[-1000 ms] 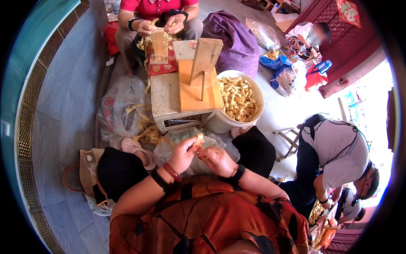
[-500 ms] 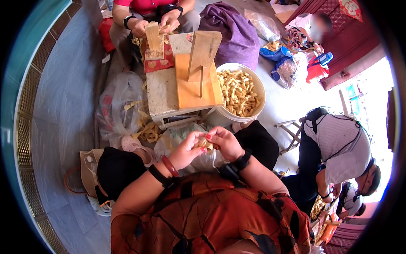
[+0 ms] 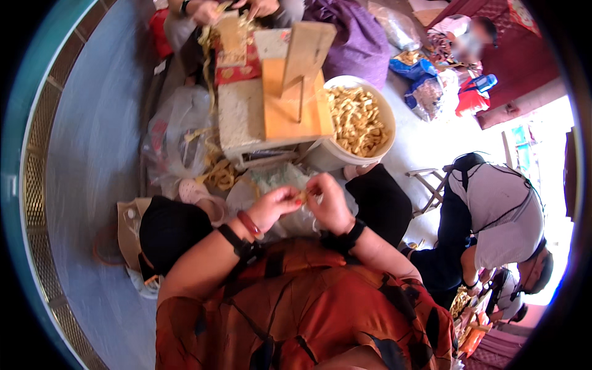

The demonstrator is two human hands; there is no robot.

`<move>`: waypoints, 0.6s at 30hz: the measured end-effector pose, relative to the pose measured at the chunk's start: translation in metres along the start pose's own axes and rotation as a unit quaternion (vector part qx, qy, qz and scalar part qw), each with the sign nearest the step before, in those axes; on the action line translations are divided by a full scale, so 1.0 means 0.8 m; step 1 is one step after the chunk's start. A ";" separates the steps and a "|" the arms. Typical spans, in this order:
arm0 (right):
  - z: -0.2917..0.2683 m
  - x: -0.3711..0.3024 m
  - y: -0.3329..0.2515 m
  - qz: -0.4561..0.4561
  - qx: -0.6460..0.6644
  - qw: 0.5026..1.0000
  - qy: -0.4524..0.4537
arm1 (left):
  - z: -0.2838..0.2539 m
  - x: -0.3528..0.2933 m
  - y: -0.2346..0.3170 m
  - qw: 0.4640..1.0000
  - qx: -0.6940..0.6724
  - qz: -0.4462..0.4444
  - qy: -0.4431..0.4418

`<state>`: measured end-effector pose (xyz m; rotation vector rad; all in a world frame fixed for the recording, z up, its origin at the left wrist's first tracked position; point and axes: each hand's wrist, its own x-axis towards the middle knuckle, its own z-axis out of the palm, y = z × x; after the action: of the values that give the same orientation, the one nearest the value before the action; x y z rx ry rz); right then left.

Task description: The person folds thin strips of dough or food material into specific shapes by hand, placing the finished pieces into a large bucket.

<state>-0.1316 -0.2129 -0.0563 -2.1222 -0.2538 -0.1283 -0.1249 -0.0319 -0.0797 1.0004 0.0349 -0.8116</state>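
The left hand (image 3: 275, 208) pinches a small yellowish piece (image 3: 303, 196) at its fingertips; the piece is blurred and mostly hidden. The right hand (image 3: 333, 206) curls its fingers right beside it, but whether they grip it too I cannot tell. The piece is between the 2 hands, above a crumpled plastic bag (image 3: 280, 174) and in front of the pale tabletop (image 3: 240, 117). On that tabletop lies an orange board (image 3: 282, 120) bearing an upright plank (image 3: 308, 55). Just right of it stands a white bucket (image 3: 392, 132) of yellowish pieces (image 3: 357, 120). Yellow strips (image 3: 220, 176) lie to the left, near a pink shoe (image 3: 196, 192).
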 end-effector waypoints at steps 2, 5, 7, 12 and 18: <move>-0.003 0.001 0.007 -0.031 -0.043 0.998 -0.020 | -0.011 0.003 0.003 0.998 0.041 0.035 -0.034; -0.001 0.000 0.008 0.060 0.118 0.987 -0.087 | -0.015 0.013 -0.015 0.977 0.081 0.195 0.015; 0.001 -0.002 0.008 0.135 0.256 0.948 -0.134 | -0.018 0.022 -0.013 0.936 0.149 0.311 0.067; -0.007 0.015 -0.017 0.126 0.089 0.966 -0.210 | -0.018 0.017 -0.001 0.918 0.258 0.290 0.081; -0.027 0.011 -0.046 0.147 0.228 0.936 -0.224 | -0.009 0.011 0.034 0.875 0.319 0.285 0.226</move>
<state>-0.1317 -0.2114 -0.0131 -1.6746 -0.2024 0.5488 -0.0997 -0.0239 -0.0674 1.7089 -0.1331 -0.0067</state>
